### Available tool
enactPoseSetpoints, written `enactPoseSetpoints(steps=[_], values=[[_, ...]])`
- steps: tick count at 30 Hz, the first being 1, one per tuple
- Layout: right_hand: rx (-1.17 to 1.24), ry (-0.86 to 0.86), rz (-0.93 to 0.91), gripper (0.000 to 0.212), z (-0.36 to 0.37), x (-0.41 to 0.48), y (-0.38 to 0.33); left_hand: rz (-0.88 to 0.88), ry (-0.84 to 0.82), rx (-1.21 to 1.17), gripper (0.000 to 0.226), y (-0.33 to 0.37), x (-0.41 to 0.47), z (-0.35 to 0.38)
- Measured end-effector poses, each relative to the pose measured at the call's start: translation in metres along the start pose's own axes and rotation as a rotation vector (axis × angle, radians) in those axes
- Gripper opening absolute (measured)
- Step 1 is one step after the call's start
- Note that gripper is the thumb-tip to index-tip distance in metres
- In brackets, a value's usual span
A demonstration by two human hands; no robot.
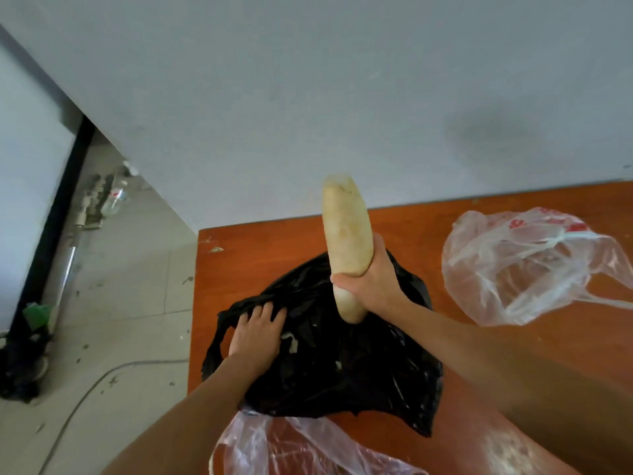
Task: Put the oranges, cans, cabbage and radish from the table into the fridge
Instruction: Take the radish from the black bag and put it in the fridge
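A long pale white radish [344, 231] stands nearly upright above the brown wooden table [428, 231], its tip pointing up toward the wall. My right hand [370, 279] grips it around its lower part. Just below the radish lies a crumpled black plastic bag [342, 358]. My left hand [257, 332] rests flat on the left part of that bag, fingers spread. No oranges, cans or cabbage are visible.
A clear plastic bag with red print [524, 265] lies at the right of the table; another clear bag [291, 447] lies at the near edge. Left of the table is tiled floor with a cable [102, 378], a plastic bottle [116, 197] and dark clutter [24, 354].
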State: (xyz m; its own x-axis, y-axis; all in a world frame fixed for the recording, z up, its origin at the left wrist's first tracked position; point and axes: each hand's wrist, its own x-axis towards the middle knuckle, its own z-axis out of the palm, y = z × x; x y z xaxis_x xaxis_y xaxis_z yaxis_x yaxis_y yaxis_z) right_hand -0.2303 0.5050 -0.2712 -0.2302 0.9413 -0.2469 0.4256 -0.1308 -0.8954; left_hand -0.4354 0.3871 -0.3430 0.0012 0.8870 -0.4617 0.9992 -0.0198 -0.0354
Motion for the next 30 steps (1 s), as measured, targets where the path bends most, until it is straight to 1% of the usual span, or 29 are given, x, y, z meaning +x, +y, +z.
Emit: enactPoseSetpoints(steps=[2, 4, 8, 10, 13, 16, 20, 22, 24, 27, 30], values=[[0.065, -0.018, 0.066, 0.078, -0.002, 0.004, -0.016, 0.016, -0.03, 0.053, 0.051, 0.0, -0.004, -0.011], [0.06, 0.006, 0.076, 0.074, -0.007, 0.003, -0.026, 0.029, -0.015, 0.055, 0.042, 0.002, -0.005, -0.023], [-0.018, 0.106, -0.028, 0.076, -0.027, -0.011, -0.045, 0.056, 0.175, -0.017, 0.033, 0.009, -0.012, -0.058], [-0.088, 0.122, -0.068, 0.079, -0.042, -0.018, -0.055, 0.065, 0.242, -0.013, 0.031, 0.011, -0.013, -0.075], [-0.213, 0.176, -0.13, 0.082, -0.081, -0.039, -0.065, 0.107, 0.337, 0.014, 0.029, 0.029, -0.015, -0.11], [-0.328, 0.245, -0.154, 0.087, -0.126, -0.069, -0.067, 0.175, 0.404, 0.063, 0.028, 0.062, -0.016, -0.143], [-0.443, 0.376, -0.15, 0.09, -0.192, -0.132, -0.051, 0.293, 0.488, 0.117, 0.027, 0.126, -0.027, -0.172], [-0.485, 0.451, -0.156, 0.088, -0.226, -0.176, -0.037, 0.366, 0.524, 0.147, 0.026, 0.168, -0.039, -0.18], [-0.561, 0.53, -0.142, 0.092, -0.258, -0.224, -0.018, 0.428, 0.55, 0.178, 0.024, 0.215, -0.057, -0.184], [-0.679, 0.613, -0.059, 0.094, -0.302, -0.3, 0.019, 0.56, 0.566, 0.181, 0.026, 0.291, -0.081, -0.18], [-0.733, 0.688, 0.086, 0.095, -0.345, -0.379, 0.058, 0.702, 0.582, 0.147, 0.028, 0.375, -0.107, -0.175]])
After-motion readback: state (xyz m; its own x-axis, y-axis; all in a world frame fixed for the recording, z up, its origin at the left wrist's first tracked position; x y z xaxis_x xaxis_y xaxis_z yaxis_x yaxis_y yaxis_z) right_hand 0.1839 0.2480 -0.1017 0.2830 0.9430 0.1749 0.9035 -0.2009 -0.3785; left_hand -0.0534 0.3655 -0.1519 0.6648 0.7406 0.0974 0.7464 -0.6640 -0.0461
